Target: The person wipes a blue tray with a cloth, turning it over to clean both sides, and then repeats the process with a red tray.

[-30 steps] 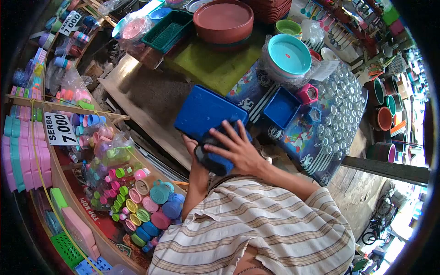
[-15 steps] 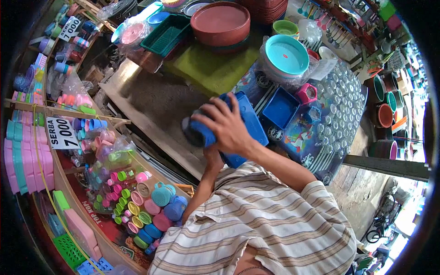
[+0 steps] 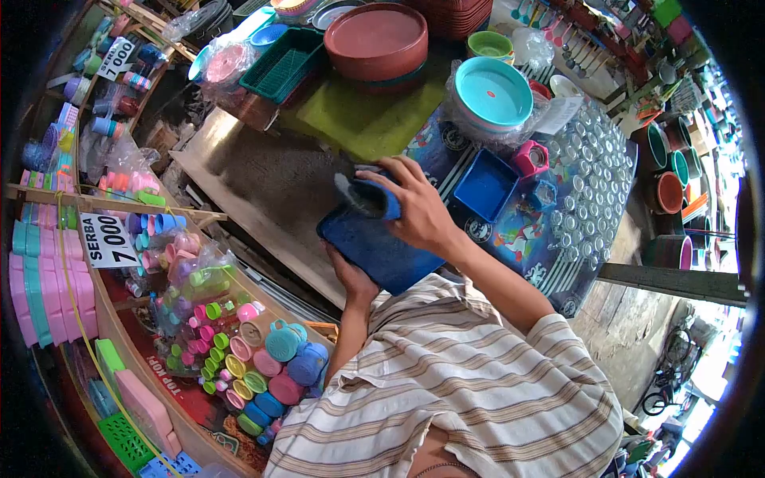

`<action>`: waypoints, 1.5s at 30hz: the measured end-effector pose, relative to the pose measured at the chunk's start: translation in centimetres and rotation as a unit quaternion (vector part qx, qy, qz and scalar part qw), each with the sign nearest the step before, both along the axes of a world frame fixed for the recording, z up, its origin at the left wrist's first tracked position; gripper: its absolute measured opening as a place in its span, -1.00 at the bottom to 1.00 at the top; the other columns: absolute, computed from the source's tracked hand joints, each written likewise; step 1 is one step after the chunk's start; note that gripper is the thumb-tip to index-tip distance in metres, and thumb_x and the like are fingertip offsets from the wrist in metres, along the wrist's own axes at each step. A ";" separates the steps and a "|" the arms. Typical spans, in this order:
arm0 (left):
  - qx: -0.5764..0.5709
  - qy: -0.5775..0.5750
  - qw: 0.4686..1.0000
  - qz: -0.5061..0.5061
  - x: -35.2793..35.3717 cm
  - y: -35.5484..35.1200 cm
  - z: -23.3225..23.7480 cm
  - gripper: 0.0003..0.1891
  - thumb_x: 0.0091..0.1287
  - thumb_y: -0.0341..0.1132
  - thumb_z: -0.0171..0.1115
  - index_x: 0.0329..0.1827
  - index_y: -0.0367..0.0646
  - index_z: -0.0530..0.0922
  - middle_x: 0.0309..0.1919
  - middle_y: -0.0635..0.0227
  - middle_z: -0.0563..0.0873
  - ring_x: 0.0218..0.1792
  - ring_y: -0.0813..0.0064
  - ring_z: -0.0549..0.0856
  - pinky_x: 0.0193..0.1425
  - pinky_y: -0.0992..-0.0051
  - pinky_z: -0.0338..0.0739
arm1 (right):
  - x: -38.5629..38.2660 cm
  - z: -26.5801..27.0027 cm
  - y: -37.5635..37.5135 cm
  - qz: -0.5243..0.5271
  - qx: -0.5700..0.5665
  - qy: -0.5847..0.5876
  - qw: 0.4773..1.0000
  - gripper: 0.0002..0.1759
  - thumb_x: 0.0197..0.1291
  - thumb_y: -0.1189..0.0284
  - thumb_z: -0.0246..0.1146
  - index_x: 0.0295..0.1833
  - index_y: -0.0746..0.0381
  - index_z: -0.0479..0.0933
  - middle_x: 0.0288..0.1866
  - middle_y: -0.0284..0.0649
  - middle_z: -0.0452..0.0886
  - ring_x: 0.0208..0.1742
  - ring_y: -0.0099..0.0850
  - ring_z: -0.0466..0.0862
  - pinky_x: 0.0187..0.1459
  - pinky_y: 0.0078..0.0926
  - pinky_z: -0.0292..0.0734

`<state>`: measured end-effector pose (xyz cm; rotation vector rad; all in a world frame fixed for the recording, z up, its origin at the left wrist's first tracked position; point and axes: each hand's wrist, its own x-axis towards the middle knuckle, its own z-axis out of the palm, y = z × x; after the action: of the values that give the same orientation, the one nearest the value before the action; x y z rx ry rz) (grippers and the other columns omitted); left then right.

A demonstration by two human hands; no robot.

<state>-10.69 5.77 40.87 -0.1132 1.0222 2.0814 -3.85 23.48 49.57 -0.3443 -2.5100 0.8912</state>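
Observation:
My left hand (image 3: 355,275) supports a dark blue rectangular tray (image 3: 378,247) from below, its thumb at the near left edge. Above the tray, my right hand (image 3: 414,203) is wrapped round a blue and grey cloth-like item (image 3: 373,197), whose fuzzy end points left. Whether that item touches the tray is not clear. To the right, a second blue tray (image 3: 486,186) lies on the patterned table cover, beside a pink holder (image 3: 531,158).
Turquoise basins (image 3: 492,92), a large red-brown basin (image 3: 376,40) and green baskets (image 3: 283,64) stand ahead. Rows of glass jars (image 3: 594,183) are on the right. Colourful cups and lids (image 3: 284,342) fill the left shelf, near a price sign (image 3: 109,240).
The held tray has turned and now lies lower and further left, with its dark face showing. My right hand has moved right with the blue item, and my left hand shows more fully under the tray.

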 end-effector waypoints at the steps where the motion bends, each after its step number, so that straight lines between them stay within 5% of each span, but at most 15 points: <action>1: 0.013 -0.025 1.000 -0.005 -0.2 0.1 -0.2 -0.03 0.61 0.58 -0.38 0.83 0.07 0.16 0.75 0.18 0.30 0.69 0.04 0.37 0.74 -0.04 0.31 | 0.5 0.0 0.1 0.000 -0.001 0.000 1.000 0.18 -0.24 0.59 0.53 0.68 -0.07 0.41 0.60 -0.03 0.47 0.61 0.14 0.42 0.65 0.02 0.35; 5: 0.012 -0.044 0.998 0.038 -0.9 1.6 2.2 -0.02 0.60 0.59 -0.39 0.81 0.06 0.24 0.71 0.17 0.38 0.66 0.00 0.43 0.73 -0.07 0.32 | 3.0 -0.4 -0.3 0.015 -0.068 -0.005 0.998 0.26 -0.19 0.61 0.50 0.77 -0.13 0.31 0.72 0.04 0.31 0.64 0.15 0.39 0.65 0.08 0.36; 7: 0.039 -0.070 0.991 0.107 -2.0 1.7 1.8 -0.16 0.68 0.38 -0.35 0.74 -0.04 0.37 0.63 0.12 0.51 0.58 0.00 0.54 0.71 -0.07 0.38 | 4.2 -1.5 -0.9 0.024 -0.015 -0.061 0.998 0.22 -0.16 0.53 0.53 0.76 -0.09 0.31 0.72 0.08 0.30 0.66 0.21 0.37 0.62 0.10 0.40; 11: 0.033 -0.080 0.991 0.103 -2.5 2.8 -0.6 -0.15 0.66 0.39 -0.34 0.71 -0.03 0.41 0.62 0.11 0.53 0.55 -0.04 0.56 0.69 -0.10 0.40 | 6.7 -5.0 -2.1 -0.023 0.039 -0.091 0.995 0.19 -0.06 0.42 0.58 0.78 -0.12 0.29 0.84 0.08 0.10 0.74 0.33 0.22 0.67 0.05 0.35; 17: -0.090 -0.127 0.982 0.104 -1.0 5.0 -3.7 -0.09 0.64 0.47 -0.38 0.69 -0.04 0.43 0.60 0.08 0.54 0.52 -0.05 0.59 0.65 -0.14 0.45 | 9.9 -6.9 -3.9 -0.005 0.012 -0.156 0.988 0.28 -0.13 0.31 0.69 0.79 -0.15 0.27 0.88 0.01 0.05 0.84 0.30 0.02 0.66 0.56 0.06; 20: -0.031 -0.146 0.988 -0.030 0.0 5.2 -5.4 0.01 0.58 0.61 -0.38 0.64 -0.08 0.44 0.50 0.02 0.62 0.44 -0.02 0.66 0.58 -0.06 0.54 | 10.4 -6.9 -4.2 0.024 0.009 -0.153 0.988 0.32 -0.12 0.23 0.68 0.82 -0.13 0.19 0.84 0.04 0.15 0.81 0.24 0.15 0.68 0.46 0.09; 23: -0.079 -0.090 0.976 -0.184 2.0 7.1 -5.1 -0.10 0.65 0.52 -0.33 0.57 -0.09 0.48 0.40 0.08 0.69 0.38 0.05 0.70 0.53 0.01 0.58 | 10.9 -7.7 -3.2 -0.020 -0.035 -0.157 0.987 0.32 -0.12 0.26 0.68 0.82 -0.05 0.19 0.80 0.07 0.21 0.73 0.19 0.31 0.68 0.29 0.18; 24: -0.013 -0.125 0.971 -0.205 2.8 7.6 -6.2 -0.18 0.70 0.44 -0.29 0.50 -0.09 0.52 0.33 0.15 0.73 0.31 0.13 0.74 0.50 0.06 0.61 | 11.5 -7.4 -2.3 -0.048 -0.002 -0.125 0.991 0.29 -0.11 0.30 0.66 0.80 0.02 0.20 0.72 0.11 0.30 0.58 0.17 0.49 0.56 0.09 0.43; 28: -0.115 0.003 0.960 -0.254 7.2 10.8 -5.6 -0.31 0.77 0.32 -0.21 0.54 -0.06 0.49 0.37 0.29 0.67 0.42 0.31 0.63 0.59 0.23 0.44 | 14.5 -8.5 1.1 -0.145 -0.061 -0.107 0.982 0.26 -0.09 0.38 0.64 0.79 0.09 0.20 0.58 0.10 0.44 0.38 0.13 0.65 0.25 -0.04 0.72; 31: -0.112 0.106 0.929 -0.337 9.5 12.6 -6.0 -0.23 0.81 0.26 -0.27 0.77 -0.20 0.26 0.58 0.22 0.52 0.59 0.35 0.47 0.75 0.25 0.24 | 17.2 -10.3 4.0 -0.210 -0.169 -0.178 0.946 0.25 -0.06 0.41 0.62 0.79 0.16 0.17 0.32 0.05 0.64 0.24 0.11 0.73 0.20 -0.05 0.71; 32: -0.046 0.222 0.890 -0.396 9.4 13.2 -7.4 -0.20 0.82 0.24 -0.30 0.81 -0.25 0.18 0.65 0.20 0.44 0.65 0.37 0.39 0.79 0.27 0.15 | 18.3 -11.3 4.7 -0.231 -0.159 -0.107 0.954 0.09 -0.03 0.41 0.59 0.69 0.18 0.33 0.18 0.12 0.72 0.13 0.16 0.76 0.12 0.01 0.71; 35: -0.104 0.472 0.774 -0.409 9.7 16.9 -4.9 -0.40 0.83 0.01 -0.14 0.58 -0.32 0.52 0.52 -0.02 0.55 0.58 0.07 0.49 0.71 0.24 0.27 | 21.1 -14.8 7.0 -0.291 -0.170 -0.074 0.939 -0.17 -0.01 0.44 0.57 0.47 0.22 0.54 0.08 0.17 0.77 0.07 0.20 0.76 0.07 0.07 0.70; 36: -0.101 0.471 0.772 -0.415 9.8 17.9 -4.9 -0.40 0.83 0.01 -0.14 0.58 -0.32 0.52 0.52 -0.02 0.55 0.58 0.07 0.49 0.71 0.24 0.27 | 21.8 -15.1 7.6 -0.343 -0.174 -0.054 0.921 -0.59 0.19 0.29 0.55 0.08 0.26 0.71 -0.14 0.18 0.80 -0.04 0.22 0.77 0.00 0.10 0.68; 39: -0.174 0.680 0.638 -0.316 9.8 20.8 -5.6 -0.51 0.65 -0.10 0.26 0.45 -0.27 0.63 0.37 -0.03 0.60 0.42 -0.08 0.57 0.54 0.03 0.46 | 23.5 -17.9 9.4 -0.458 -0.243 -0.105 0.849 -0.56 0.37 0.06 0.48 -0.17 0.28 0.73 -0.29 0.16 0.78 -0.16 0.25 0.77 -0.10 0.12 0.66; 45: -0.249 0.680 0.621 -0.300 9.6 23.8 -13.2 -0.50 0.64 -0.08 0.24 0.47 -0.23 0.62 0.42 -0.01 0.54 0.44 -0.06 0.54 0.55 0.01 0.43 | 25.0 -27.3 12.5 -0.531 -0.256 -0.103 0.801 -0.41 0.46 -0.07 0.41 -0.28 0.32 0.70 -0.33 0.21 0.76 -0.21 0.30 0.76 -0.18 0.17 0.61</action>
<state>-1.04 29.62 27.69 1.5406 2.0588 0.8929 21.12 35.95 22.26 -1.8584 -1.6627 0.9905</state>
